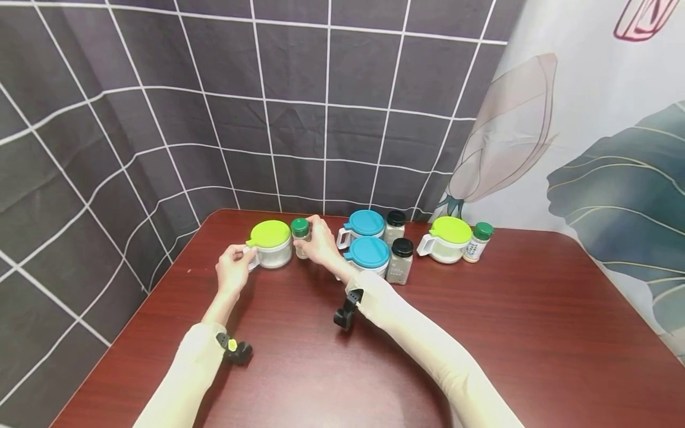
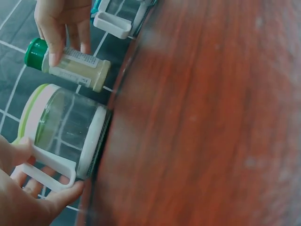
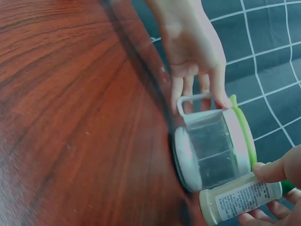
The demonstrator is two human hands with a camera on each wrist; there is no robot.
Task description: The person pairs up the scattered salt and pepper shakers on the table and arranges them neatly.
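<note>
A clear seasoning jar with a lime-green lid (image 1: 270, 234) stands at the table's back left. My left hand (image 1: 233, 270) holds its white handle (image 2: 55, 162), thumb on top and fingers around it. Just right of that jar, my right hand (image 1: 320, 241) grips a green-capped spice bottle (image 1: 301, 238) between thumb and fingers. In the left wrist view the bottle's labelled side shows, its base a little off the table. White contents fill the bottom of the jar (image 3: 211, 150) in the right wrist view.
Right of my right hand stand two blue-lidded jars (image 1: 366, 222) and two black-capped bottles (image 1: 399, 261). Farther right are another lime-lidded jar (image 1: 451, 238) and a green-capped bottle (image 1: 478, 242). A dark checked cloth (image 1: 294, 119) hangs behind the reddish-brown table (image 1: 299, 368).
</note>
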